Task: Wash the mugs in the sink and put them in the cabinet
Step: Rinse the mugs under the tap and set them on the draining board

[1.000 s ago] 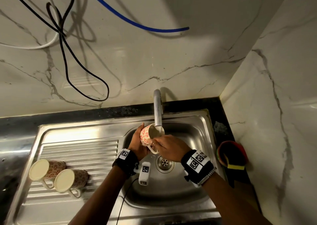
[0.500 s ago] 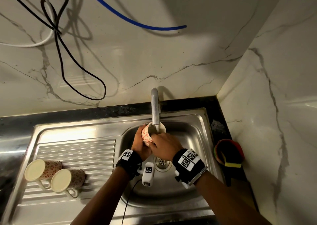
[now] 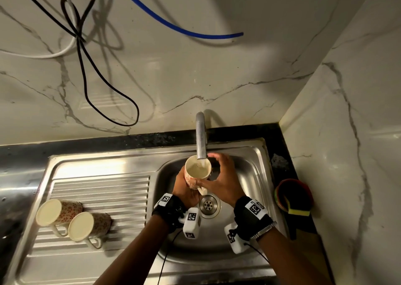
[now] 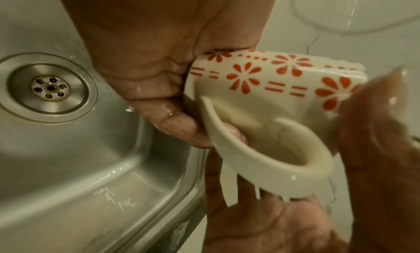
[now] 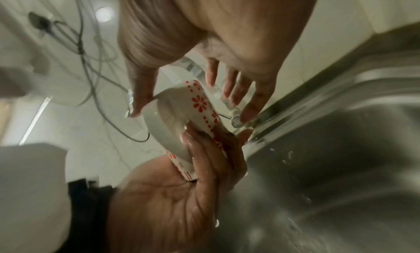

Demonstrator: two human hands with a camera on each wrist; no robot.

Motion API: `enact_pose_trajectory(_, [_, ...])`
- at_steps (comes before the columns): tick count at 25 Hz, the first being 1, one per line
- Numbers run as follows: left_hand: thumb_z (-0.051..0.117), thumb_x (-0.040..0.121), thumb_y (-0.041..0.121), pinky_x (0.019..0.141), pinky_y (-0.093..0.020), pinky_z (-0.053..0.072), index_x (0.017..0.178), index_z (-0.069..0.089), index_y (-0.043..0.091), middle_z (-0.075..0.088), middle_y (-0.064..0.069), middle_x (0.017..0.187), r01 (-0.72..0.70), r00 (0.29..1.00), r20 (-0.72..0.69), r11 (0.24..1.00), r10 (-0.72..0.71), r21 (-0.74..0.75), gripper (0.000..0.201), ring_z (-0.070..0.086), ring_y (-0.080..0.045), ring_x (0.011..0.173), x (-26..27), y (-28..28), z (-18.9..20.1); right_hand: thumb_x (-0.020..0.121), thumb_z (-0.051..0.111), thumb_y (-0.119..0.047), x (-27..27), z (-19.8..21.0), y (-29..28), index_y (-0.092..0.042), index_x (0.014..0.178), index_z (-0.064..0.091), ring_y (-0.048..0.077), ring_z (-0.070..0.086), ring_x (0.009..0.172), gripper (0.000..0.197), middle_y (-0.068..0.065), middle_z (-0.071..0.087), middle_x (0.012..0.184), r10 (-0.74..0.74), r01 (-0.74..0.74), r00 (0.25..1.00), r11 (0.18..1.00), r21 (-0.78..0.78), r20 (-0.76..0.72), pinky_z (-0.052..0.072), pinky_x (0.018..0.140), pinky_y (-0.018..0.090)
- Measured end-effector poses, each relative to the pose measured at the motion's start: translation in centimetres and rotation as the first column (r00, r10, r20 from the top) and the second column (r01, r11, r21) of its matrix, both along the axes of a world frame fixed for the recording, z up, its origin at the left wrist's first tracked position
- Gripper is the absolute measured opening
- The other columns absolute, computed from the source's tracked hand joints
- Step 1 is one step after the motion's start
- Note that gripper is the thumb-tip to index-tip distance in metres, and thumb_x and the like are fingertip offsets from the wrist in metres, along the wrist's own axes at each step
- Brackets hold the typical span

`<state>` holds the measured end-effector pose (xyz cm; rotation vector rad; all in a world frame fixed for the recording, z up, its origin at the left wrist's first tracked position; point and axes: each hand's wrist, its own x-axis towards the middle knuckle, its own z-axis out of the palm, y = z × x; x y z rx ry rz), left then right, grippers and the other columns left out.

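Head view: left hand grips a floral mug under the running tap over the sink; right hand spread beside it. Left wrist view: water drips off the handle. Right wrist view: right fingers splayed.

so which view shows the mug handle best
The left wrist view: the handle fills the frame as a full cream loop with water dripping off it, and the left hand grips the mug. In the head view only a sliver shows below the mug. The right wrist view shows it edge-on and blurred.
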<state>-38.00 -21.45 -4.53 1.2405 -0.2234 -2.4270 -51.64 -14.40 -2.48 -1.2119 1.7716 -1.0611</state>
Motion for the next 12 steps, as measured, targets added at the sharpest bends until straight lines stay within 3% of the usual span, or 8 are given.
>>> enact_pose_trajectory(2, [0.052,0.095,0.043,0.070,-0.036,0.055,0.125,0.061,0.006,0.064,-0.016,0.099,-0.003,1.000,0.005,1.000,0.003,-0.020,0.049,0.067,-0.029,0.085,-0.4,0.6,0.3,0.057,0.097,-0.058,0.1,0.2,-0.5,-0.040,0.143,0.044,0.004,0.060,0.122,0.103,-0.013,0.060,0.135,0.074,-0.089,0.983,0.993,0.082,0.168,0.056,0.101,0.034])
enact_pose_trajectory(4, [0.054,0.094,0.046,0.075,-0.037,0.054,0.121,0.062,0.009,0.066,-0.014,0.100,0.011,1.000,0.001,0.999,-0.011,-0.037,0.047,0.067,-0.029,0.091,-0.5,0.9,0.6,0.058,0.097,-0.056,-0.2,0.8,-0.9,-0.038,0.139,0.049,0.004,0.067,0.111,0.096,-0.014,0.069,0.123,0.121,-0.127,0.990,0.988,0.086,0.072,0.059,0.095,0.038])
enact_pose_trajectory(6, [0.060,0.087,0.055,0.078,-0.037,0.055,0.121,0.063,0.010,0.067,-0.012,0.101,0.090,0.995,0.049,0.996,-0.089,-0.027,0.056,0.067,-0.028,0.093,-0.5,0.7,1.0,0.060,0.095,-0.055,-0.5,1.8,-1.5,-0.036,0.133,0.054,0.004,0.069,0.104,0.086,-0.015,0.072,0.116,0.086,-0.083,0.996,0.993,0.084,-0.032,0.061,0.091,0.036])
enact_pose_trajectory(9, [0.068,0.081,0.063,0.108,-0.047,0.045,0.129,0.066,0.009,0.065,-0.021,0.128,0.140,0.982,0.131,0.989,-0.133,-0.049,0.072,0.061,-0.035,0.123,0.0,0.1,0.6,0.062,0.095,-0.050,0.0,2.1,-2.1,-0.033,0.132,0.055,0.007,0.068,0.102,0.082,-0.013,0.072,0.114,0.015,-0.012,0.997,0.999,0.039,-0.074,0.060,0.085,0.029])
enact_pose_trajectory(11, [0.065,0.085,0.058,0.108,-0.048,0.046,0.134,0.062,0.008,0.063,-0.021,0.129,0.108,0.984,0.151,0.990,-0.093,-0.094,0.070,0.061,-0.035,0.123,0.6,0.0,0.4,0.064,0.095,-0.050,0.4,1.8,-1.9,-0.034,0.134,0.054,0.004,0.068,0.101,0.083,-0.014,0.071,0.114,0.038,-0.037,0.998,0.998,0.042,-0.042,0.060,0.084,0.026])
enact_pose_trajectory(12, [0.060,0.090,0.056,0.101,-0.045,0.053,0.135,0.061,0.006,0.066,-0.018,0.123,0.093,0.986,0.146,0.990,-0.078,-0.103,0.067,0.066,-0.032,0.114,0.9,0.0,0.6,0.063,0.096,-0.050,0.4,1.6,-1.7,-0.036,0.134,0.055,0.001,0.069,0.100,0.083,-0.015,0.072,0.114,0.045,-0.045,0.999,0.998,0.052,0.009,0.060,0.083,0.023])
